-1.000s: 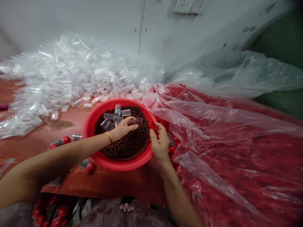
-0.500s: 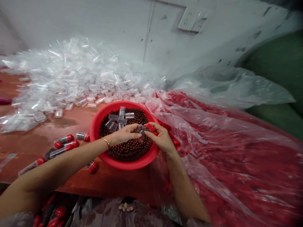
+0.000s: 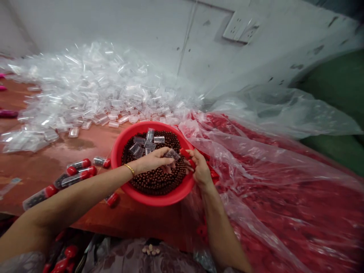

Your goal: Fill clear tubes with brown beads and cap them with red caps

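Clear tube [image 3: 172, 154] pinched in my left hand [image 3: 161, 160], above brown beads [image 3: 159, 182] in red basin [image 3: 153, 201]. My right hand [image 3: 200, 169] grips red cap [image 3: 185, 153] just beside tube. Loose tubes [image 3: 149, 145] on beads. Capped tubes [image 3: 75, 179] on tabletop [image 3: 96, 212], left of basin.
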{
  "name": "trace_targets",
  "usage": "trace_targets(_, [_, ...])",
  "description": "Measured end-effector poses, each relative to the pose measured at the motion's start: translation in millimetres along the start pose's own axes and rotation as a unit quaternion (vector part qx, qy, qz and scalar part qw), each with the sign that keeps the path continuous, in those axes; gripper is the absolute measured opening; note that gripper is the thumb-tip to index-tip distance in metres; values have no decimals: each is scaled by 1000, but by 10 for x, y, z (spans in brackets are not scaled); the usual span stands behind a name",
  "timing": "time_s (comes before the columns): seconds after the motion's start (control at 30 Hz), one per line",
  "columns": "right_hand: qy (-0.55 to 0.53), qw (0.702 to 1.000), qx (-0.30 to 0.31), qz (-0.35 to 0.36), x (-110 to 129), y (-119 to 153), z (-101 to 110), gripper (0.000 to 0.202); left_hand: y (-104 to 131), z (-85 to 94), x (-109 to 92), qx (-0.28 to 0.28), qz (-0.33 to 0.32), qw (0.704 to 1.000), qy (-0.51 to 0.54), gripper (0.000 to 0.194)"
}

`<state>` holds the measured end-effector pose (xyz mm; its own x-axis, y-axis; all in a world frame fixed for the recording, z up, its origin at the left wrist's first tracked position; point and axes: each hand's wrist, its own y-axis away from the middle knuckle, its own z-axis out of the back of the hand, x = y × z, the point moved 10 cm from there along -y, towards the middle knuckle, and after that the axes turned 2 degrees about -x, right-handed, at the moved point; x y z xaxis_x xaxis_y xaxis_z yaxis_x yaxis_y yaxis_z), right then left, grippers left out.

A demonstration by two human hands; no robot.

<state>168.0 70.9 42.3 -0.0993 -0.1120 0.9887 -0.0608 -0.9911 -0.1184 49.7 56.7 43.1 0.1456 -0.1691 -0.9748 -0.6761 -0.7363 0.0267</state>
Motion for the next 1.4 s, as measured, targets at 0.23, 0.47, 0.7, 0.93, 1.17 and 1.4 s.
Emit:
trace_targets(0.23, [50, 997, 55, 22, 118, 78, -158, 16, -3, -48, 24, 11, 7, 1000, -26, 34])
trace_targets(0.47, [215, 962, 42, 166, 365, 166, -128, 33, -28, 14, 30, -23, -16, 997, -70, 32])
trace_targets(0.7, [239, 941, 54, 235, 422, 258, -201, 41, -49, 44, 28, -46, -35, 995, -79, 25])
trace_targets(0.93, [157, 971, 54, 169, 211, 351, -214, 42, 7, 112, 33, -77, -3, 986, -151, 28])
trace_targets(1.17, [158, 976, 25, 150, 191, 488, -218, 43, 27, 63, 20, -65, 7, 988, -142, 19])
trace_targets(1.4, [221, 951, 64, 208, 349, 511, -332, 40, 54, 133, -78, -91, -36, 964, -247, 12])
